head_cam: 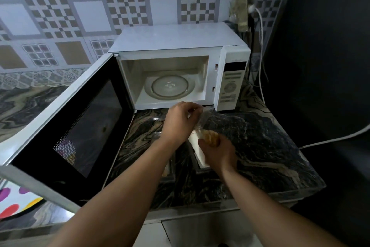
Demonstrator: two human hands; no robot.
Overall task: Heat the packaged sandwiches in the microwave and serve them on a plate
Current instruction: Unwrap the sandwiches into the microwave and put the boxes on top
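Note:
A white microwave (180,38) stands on the marble counter with its door (80,118) swung wide to the left. Its glass turntable (169,87) holds nothing. In front of it my right hand (219,153) grips a sandwich (210,136) with a browned top on a white base. My left hand (180,120) pinches the clear plastic wrapper (204,115) at the sandwich's upper end. Under my forearms lie what look like more clear packs (169,166) on the counter, mostly hidden.
The dark marble counter (260,146) extends right to its edge. A white cable (330,139) runs across its right side, and cords hang by the wall behind the microwave. A polka-dot plate (16,198) shows at lower left under the door.

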